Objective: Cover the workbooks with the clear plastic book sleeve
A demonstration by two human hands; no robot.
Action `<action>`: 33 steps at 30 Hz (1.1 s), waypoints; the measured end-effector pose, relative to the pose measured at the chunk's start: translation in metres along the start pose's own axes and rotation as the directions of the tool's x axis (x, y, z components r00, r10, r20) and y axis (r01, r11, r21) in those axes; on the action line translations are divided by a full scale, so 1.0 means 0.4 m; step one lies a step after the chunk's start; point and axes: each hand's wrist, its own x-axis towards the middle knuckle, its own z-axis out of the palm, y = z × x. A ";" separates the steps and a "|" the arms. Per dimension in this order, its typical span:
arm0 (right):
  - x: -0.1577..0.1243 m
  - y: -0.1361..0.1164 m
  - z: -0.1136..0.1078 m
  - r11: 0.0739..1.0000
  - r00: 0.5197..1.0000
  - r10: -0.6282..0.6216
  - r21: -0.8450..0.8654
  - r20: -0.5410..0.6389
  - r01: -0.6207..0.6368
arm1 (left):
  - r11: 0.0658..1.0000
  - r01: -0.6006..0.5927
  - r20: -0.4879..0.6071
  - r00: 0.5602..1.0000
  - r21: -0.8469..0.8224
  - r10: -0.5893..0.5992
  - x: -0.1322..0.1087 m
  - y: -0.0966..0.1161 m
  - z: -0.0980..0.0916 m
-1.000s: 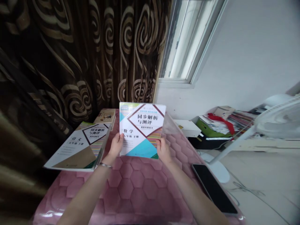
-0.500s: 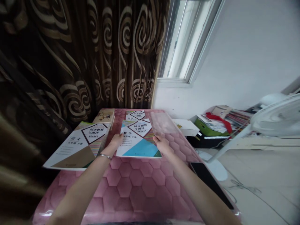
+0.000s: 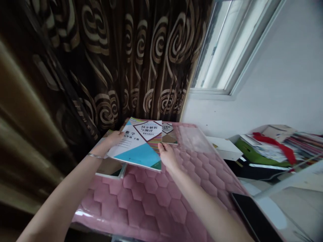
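Between my two hands is a blue-and-white workbook [image 3: 137, 154], tilted a little, its cover facing up. My left hand [image 3: 114, 138] is closed on its left edge, and my right hand [image 3: 167, 155] pinches its right edge. Below the held one, mostly covered by it, lies a brown-cornered workbook [image 3: 110, 167] at the table's left side. Just past my right hand, another workbook [image 3: 169, 133] lies flat, partly hidden behind the held one. A bracelet circles my left wrist.
The table [image 3: 151, 201] has a pink padded-look cover. A black phone or tablet [image 3: 254, 215] lies at its right edge. Beyond that edge are a white box [image 3: 224, 148] and piled papers with a green folder [image 3: 262, 154]. A patterned curtain [image 3: 141, 67] hangs behind.
The blue-and-white workbook has moved left in my hands, from above the bare table to over the brown-cornered workbook. The view has turned left.
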 end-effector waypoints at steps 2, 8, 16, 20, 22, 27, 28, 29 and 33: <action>-0.020 -0.050 0.064 1.000 0.999 -0.007 0.004 0.035 0.007 | 0.996 0.017 -0.003 1.000 0.084 -0.017 -0.002 -0.051 -0.055; -0.063 -0.133 0.251 0.996 0.990 0.047 -0.083 0.134 -0.036 | 0.936 0.082 -0.031 0.997 0.341 -0.077 -0.024 -0.218 -0.130; -0.096 -0.134 0.378 0.972 0.968 0.085 -0.232 0.237 -0.028 | 0.837 0.121 -0.011 0.991 0.534 -0.136 -0.050 -0.331 -0.110; -0.102 -0.121 0.397 0.963 0.966 0.093 -0.269 0.241 -0.026 | 0.813 0.102 -0.002 0.992 0.573 -0.123 -0.043 -0.343 -0.091; -0.098 -0.115 0.398 0.956 0.963 0.110 -0.291 0.246 -0.035 | 0.811 0.097 -0.005 0.993 0.576 -0.116 -0.040 -0.351 -0.080; -0.091 -0.103 0.394 0.952 0.956 0.140 -0.299 0.256 -0.059 | 0.844 0.101 -0.023 0.994 0.526 -0.105 -0.042 -0.375 -0.058; -0.092 -0.103 0.393 0.955 0.957 0.134 -0.290 0.258 -0.055 | 0.858 0.099 -0.026 0.995 0.503 -0.100 -0.042 -0.380 -0.056; -0.095 -0.103 0.392 0.957 0.957 0.129 -0.285 0.261 -0.051 | 0.873 0.097 -0.025 0.995 0.478 -0.096 -0.040 -0.385 -0.055; -0.107 -0.111 0.385 0.941 0.955 0.112 -0.337 0.275 -0.013 | 0.926 0.091 0.013 0.995 0.367 -0.103 -0.027 -0.408 -0.053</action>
